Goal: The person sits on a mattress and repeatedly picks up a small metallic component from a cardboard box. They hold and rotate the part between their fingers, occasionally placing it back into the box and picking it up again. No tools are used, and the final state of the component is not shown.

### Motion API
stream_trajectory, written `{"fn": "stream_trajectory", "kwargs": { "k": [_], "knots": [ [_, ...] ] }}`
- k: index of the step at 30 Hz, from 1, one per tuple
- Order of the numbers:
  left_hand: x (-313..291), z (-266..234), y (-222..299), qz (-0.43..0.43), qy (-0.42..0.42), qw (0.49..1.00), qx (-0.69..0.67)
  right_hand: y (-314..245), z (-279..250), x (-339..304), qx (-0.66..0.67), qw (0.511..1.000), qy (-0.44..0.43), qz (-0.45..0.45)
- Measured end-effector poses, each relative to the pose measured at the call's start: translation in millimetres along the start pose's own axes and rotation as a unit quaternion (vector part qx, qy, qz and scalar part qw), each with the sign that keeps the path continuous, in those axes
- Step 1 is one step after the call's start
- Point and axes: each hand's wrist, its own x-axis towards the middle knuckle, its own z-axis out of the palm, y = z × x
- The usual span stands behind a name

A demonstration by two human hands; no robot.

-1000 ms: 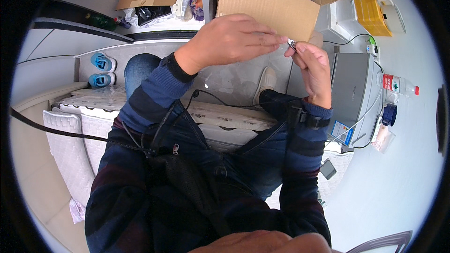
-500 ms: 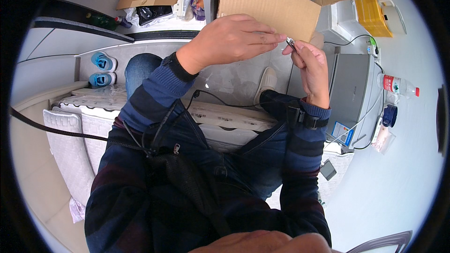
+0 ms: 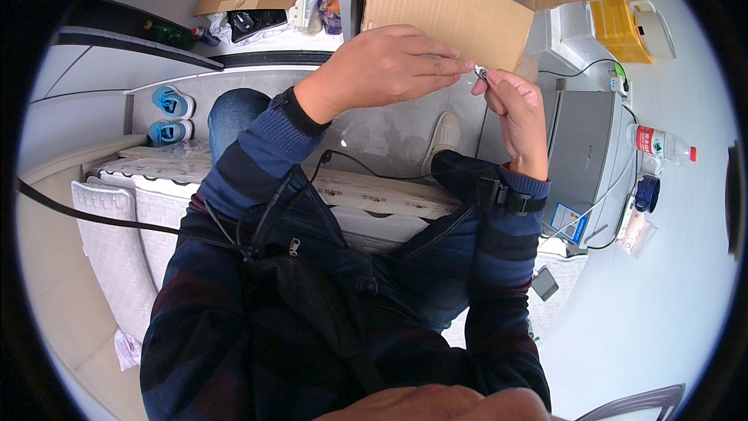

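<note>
My left hand [image 3: 393,66] reaches across in front of the cardboard box with its fingers stretched out together and nothing in the palm that I can see. Between the thumb and fingers of my right hand [image 3: 516,105] is a small silvery nail clipper [image 3: 481,74]. Its jaws meet the tip of one left finger; which nail lies in them is too small to tell. Both wrists wear dark bands over striped sleeves.
The open cardboard box [image 3: 444,15] stands just beyond my hands. To the right are a grey mini fridge [image 3: 588,160], a yellow crate [image 3: 619,15] and a plastic bottle [image 3: 662,143]. Blue shoes [image 3: 171,113] lie at left. A black cable [image 3: 117,221] crosses to my chest.
The nail clipper and my right thumb have shifted very slightly at the left fingertip. My left hand has hardly moved.
</note>
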Motion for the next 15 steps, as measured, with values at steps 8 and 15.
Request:
{"fn": "stream_trajectory", "kwargs": {
  "k": [8, 15],
  "knots": [
    [0, -3, 0, 0.023, -0.02, 1.0, 0.003, -1, -9, -3, 0.028, 0.999, -0.025, 0.019],
    [2, -7, 2, 0.022, 0.005, 1.0, -0.022, -1, -11, -4, 0.096, 0.993, -0.06, 0.022]
  ]
}}
